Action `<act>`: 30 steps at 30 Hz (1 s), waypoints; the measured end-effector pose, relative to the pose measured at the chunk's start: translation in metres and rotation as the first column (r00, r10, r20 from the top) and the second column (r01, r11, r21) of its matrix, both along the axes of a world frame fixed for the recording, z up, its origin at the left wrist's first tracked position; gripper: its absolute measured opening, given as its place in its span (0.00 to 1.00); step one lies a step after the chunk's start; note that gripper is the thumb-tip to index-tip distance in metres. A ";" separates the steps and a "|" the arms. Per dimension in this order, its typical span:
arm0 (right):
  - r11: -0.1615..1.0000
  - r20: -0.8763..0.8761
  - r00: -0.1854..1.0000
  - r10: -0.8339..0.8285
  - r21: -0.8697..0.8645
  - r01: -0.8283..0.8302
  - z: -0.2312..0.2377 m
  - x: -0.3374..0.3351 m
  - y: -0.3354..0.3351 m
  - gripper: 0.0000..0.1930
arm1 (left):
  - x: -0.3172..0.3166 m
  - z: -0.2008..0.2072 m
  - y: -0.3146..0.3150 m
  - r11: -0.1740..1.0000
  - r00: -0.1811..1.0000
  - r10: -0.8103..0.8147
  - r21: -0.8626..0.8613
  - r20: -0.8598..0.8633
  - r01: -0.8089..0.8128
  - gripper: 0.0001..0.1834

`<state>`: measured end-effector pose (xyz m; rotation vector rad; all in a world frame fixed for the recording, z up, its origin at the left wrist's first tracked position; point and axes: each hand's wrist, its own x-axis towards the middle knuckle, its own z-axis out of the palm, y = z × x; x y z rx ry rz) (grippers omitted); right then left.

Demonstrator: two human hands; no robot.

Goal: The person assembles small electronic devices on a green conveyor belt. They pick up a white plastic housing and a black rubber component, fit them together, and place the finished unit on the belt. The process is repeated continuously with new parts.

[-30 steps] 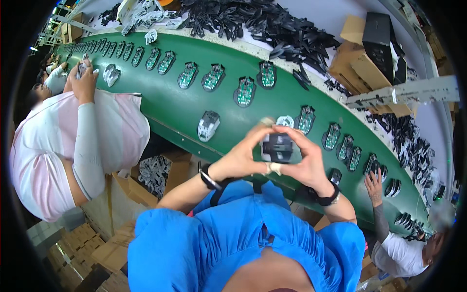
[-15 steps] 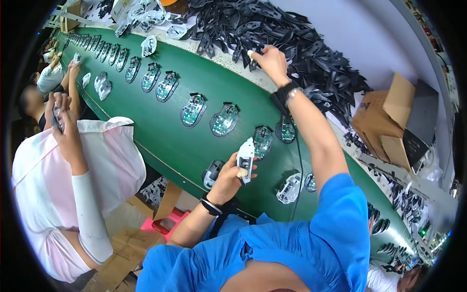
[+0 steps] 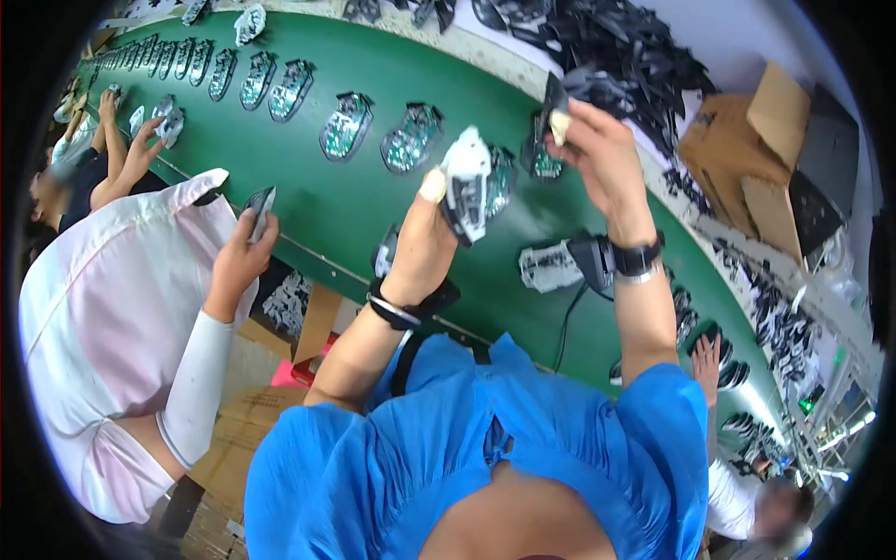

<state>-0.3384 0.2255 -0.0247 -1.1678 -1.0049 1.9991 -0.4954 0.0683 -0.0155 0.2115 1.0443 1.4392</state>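
White shell (image 3: 469, 173) grasped in left hand's (image 3: 422, 241) fingers; right hand's (image 3: 605, 161) pinch black piece (image 3: 556, 95). Light grips, clear of circuit boards (image 3: 411, 140), seem best.

Held shell (image 3: 469, 168): I see white above, black along its lower edge.
Slim held part (image 3: 555, 96): plain black to my eye.
Thumb cover (image 3: 433, 185): pale cream.
Belt (image 3: 322, 201): plain deep green, the widest colour I have.
Circuit boards (image 3: 346, 126): I read brighter green, speckled silver and white, rimmed in black.
Resting shell (image 3: 549, 267): whitish grey.
Wrist strap (image 3: 637, 257): black.
Blouse (image 3: 485, 401): vivid, unpatterned blue.
Neighbour's top (image 3: 112, 327): I make out broad, soft pink and white stripes.
Neighbour's sleeve (image 3: 199, 383): plain greyish white.
Heaped parts (image 3: 639, 56): solid black.
Carton (image 3: 723, 140): cardboard brown.
Right-side co-worker's shirt (image 3: 731, 499): white.
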 end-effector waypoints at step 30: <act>0.709 0.244 0.929 -0.279 0.705 0.027 0.120 0.091 -0.252 0.33 | 0.088 0.066 -0.119 0.881 0.784 -0.145 0.282 -0.603 0.380 0.43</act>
